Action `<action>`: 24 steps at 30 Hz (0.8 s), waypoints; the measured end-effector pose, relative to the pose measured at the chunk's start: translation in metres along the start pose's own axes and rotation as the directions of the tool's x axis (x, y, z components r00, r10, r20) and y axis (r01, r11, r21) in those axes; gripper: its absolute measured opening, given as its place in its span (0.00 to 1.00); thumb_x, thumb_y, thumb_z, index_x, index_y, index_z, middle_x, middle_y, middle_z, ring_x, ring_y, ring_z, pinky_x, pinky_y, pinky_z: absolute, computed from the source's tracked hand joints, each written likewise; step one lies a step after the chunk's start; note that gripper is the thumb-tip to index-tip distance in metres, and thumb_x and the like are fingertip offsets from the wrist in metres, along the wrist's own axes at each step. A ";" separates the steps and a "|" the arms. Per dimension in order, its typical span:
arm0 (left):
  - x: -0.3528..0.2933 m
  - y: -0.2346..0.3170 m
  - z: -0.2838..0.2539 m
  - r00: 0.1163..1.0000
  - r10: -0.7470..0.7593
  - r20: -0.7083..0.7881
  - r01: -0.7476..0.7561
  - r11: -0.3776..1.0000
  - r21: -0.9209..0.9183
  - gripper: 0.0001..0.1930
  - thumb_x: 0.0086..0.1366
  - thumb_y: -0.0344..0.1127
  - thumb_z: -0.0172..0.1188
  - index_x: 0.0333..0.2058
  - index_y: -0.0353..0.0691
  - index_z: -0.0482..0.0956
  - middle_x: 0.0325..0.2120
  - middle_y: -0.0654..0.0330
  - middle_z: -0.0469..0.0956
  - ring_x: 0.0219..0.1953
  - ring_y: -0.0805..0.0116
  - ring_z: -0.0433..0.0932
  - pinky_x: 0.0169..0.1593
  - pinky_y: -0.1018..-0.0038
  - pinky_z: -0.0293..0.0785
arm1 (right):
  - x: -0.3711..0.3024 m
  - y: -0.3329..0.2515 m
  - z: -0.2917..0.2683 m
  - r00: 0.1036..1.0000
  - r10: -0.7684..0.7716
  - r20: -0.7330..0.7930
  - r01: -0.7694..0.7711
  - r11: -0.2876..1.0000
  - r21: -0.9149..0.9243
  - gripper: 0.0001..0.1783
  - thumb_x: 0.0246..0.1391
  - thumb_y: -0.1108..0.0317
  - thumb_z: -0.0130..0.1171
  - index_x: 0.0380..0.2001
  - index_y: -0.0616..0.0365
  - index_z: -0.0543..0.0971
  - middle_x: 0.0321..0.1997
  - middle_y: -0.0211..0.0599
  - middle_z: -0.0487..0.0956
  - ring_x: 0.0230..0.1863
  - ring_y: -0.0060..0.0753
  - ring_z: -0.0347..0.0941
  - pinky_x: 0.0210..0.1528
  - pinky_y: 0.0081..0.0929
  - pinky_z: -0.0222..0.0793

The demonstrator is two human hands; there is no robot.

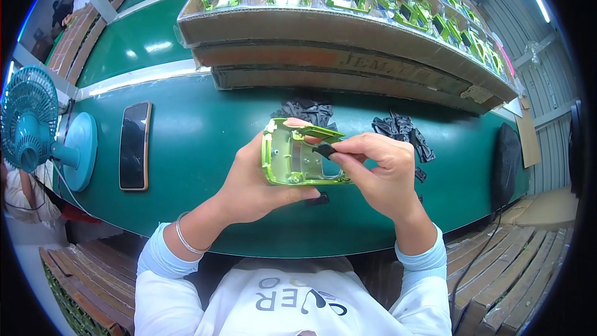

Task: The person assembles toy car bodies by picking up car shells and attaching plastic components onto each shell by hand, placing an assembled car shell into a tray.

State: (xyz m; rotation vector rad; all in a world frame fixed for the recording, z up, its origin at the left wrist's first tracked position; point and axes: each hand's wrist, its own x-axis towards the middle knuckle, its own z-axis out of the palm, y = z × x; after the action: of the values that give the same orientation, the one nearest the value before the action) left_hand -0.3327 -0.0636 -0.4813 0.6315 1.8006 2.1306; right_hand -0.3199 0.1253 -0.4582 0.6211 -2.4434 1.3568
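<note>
My left hand (249, 180) is wrapped round a green toy car body shell (282, 151), held above the table with its hollow inside facing me. Between the thumb and fingers of my right hand (382, 171) is a small black plastic part (324, 149), at the shell's inner side; whether it touches the shell I cannot tell. Behind the shell lies a heap of black plastic parts (305, 111). A second heap of black parts (403, 134) is beyond my right hand. One loose black piece (319, 199) lies just below the shell.
Stacked cardboard trays (348, 34) full of green car shells take up the table's far side. A phone (135, 146) and a teal fan (78, 149) are at the left. A black object (507, 168) stands at the right edge. Other people work at the far left.
</note>
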 end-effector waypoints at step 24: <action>0.000 0.002 0.009 0.999 0.002 0.048 -0.016 0.958 0.288 0.30 0.43 0.30 0.68 0.46 0.38 0.64 0.38 0.60 0.72 0.40 0.72 0.72 0.45 0.74 0.68 | -0.003 0.001 0.015 0.992 -0.062 -0.112 0.031 0.965 -0.260 0.06 0.37 0.74 0.61 0.19 0.59 0.72 0.15 0.35 0.72 0.16 0.34 0.70 0.19 0.25 0.65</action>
State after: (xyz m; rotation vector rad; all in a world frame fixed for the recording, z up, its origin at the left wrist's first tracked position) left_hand -0.3280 -0.0568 -0.4779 0.7519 2.1050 1.8551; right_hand -0.3180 0.1134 -0.4683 0.5131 -2.4359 1.0041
